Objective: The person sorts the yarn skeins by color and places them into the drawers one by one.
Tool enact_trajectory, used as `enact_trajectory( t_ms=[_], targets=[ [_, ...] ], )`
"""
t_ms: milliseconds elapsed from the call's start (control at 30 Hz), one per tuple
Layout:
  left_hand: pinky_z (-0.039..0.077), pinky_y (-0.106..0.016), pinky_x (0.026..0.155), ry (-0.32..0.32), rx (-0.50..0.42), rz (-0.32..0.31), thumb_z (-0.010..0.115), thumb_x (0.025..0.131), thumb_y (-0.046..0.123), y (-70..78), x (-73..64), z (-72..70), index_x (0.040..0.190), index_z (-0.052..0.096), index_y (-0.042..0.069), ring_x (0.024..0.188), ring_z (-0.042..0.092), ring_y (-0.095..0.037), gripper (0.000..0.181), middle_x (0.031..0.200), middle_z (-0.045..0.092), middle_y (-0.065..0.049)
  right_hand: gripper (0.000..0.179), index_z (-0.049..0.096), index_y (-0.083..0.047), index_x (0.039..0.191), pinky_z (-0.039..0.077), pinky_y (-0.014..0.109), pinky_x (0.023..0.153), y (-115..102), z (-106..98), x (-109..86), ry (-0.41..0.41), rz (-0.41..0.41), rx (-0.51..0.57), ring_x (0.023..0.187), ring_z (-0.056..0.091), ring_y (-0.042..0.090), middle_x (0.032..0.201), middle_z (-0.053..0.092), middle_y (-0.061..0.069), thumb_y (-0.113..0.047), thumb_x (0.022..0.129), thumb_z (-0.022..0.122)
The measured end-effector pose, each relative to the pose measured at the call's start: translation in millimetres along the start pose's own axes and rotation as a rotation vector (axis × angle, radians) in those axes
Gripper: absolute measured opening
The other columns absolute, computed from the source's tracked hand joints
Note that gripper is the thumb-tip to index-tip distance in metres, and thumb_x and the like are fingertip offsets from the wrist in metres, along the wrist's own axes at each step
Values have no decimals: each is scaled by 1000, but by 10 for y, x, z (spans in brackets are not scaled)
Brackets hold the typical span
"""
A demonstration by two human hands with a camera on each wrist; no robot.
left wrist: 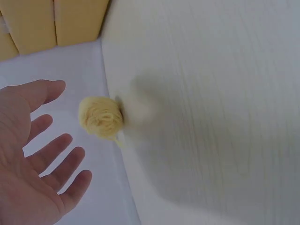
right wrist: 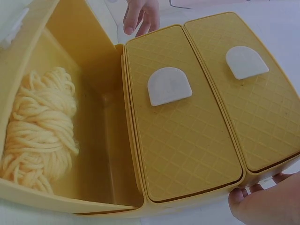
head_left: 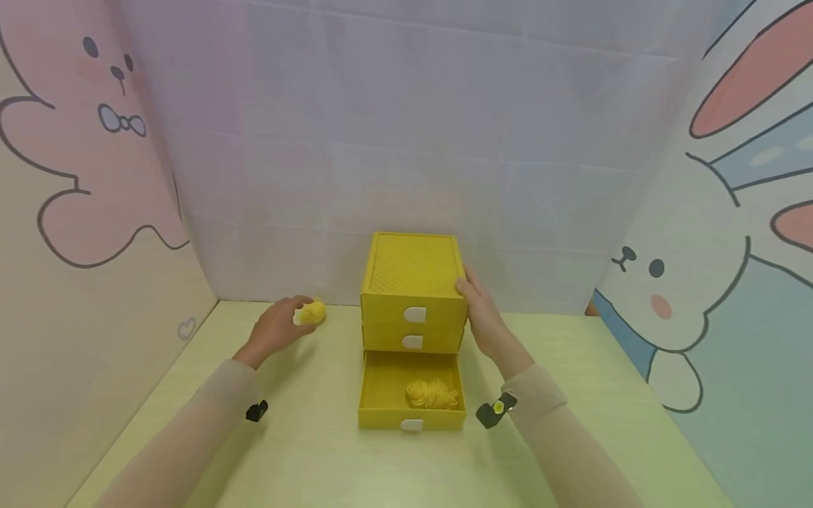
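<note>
A yellow drawer box [head_left: 413, 264] with three stacked drawers stands on the table, its bottom drawer [head_left: 375, 381] pulled out. Inside that drawer lies a skein of yellow yarn [right wrist: 42, 131], towards the right side. My right hand [head_left: 485, 314] rests against the box's right side near the top, thumb at the upper edge. My left hand [head_left: 274, 328] is beside a ball of yellow yarn [left wrist: 101, 117] left of the box. In the left wrist view its fingers are spread and loosely bent, with a gap between them and the ball.
White half-round tabs [head_left: 415, 315] mark the drawer fronts. A pale cloth wall [head_left: 286, 233] runs along the table's back edge, close behind the box and the ball. Side panels with a cartoon bear [head_left: 108, 176] and a rabbit [head_left: 692, 282] flank the pale table [head_left: 305, 451].
</note>
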State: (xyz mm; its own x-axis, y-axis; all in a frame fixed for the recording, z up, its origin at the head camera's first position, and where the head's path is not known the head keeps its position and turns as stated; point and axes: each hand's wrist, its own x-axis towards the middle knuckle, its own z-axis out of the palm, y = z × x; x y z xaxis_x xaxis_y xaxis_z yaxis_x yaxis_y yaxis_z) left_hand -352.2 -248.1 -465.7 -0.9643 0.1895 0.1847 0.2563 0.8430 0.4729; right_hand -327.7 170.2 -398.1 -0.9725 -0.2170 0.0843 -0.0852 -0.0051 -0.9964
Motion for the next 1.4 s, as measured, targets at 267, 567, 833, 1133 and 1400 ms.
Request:
enact_trajectory(
  t_ms=[267,567,833,1133,1400],
  targets=[
    [52,-66,99,-34,51,-35,78,98,27,-62,207,35,151,53,4,124,59,-51,64,145,57,-32,64,11,-26,173,12,53,133,-5,-17,-13,4,-7,-3,164,10,25,179,12,0,-36,116,37],
    [45,-74,105,-91,18,-55,76,99,28,-186,303,153,158,45,4,134,50,-60,71,150,49,-38,63,11,-25,173,11,53,133,13,-9,-8,0,-14,-9,164,8,24,178,12,0,-36,116,37],
    [32,-78,115,-101,-34,-71,76,98,26,-308,382,240,160,42,3,147,33,-62,74,157,43,-37,64,11,-25,173,13,53,133,15,-19,0,3,-17,-8,164,10,25,178,12,0,-36,116,37],
    [42,-71,110,-128,-70,2,74,100,19,-279,391,311,148,56,3,130,54,-54,54,143,59,-31,63,12,-27,173,14,52,133,3,-8,-8,12,-10,-7,163,13,24,178,15,-1,-35,115,38],
    [52,-64,99,-117,-69,68,77,97,10,-208,367,329,131,66,2,115,64,-47,37,127,68,-29,63,12,-26,173,13,52,133,9,-14,-7,5,-21,6,164,11,23,178,14,-2,-33,116,38]
  ],
)
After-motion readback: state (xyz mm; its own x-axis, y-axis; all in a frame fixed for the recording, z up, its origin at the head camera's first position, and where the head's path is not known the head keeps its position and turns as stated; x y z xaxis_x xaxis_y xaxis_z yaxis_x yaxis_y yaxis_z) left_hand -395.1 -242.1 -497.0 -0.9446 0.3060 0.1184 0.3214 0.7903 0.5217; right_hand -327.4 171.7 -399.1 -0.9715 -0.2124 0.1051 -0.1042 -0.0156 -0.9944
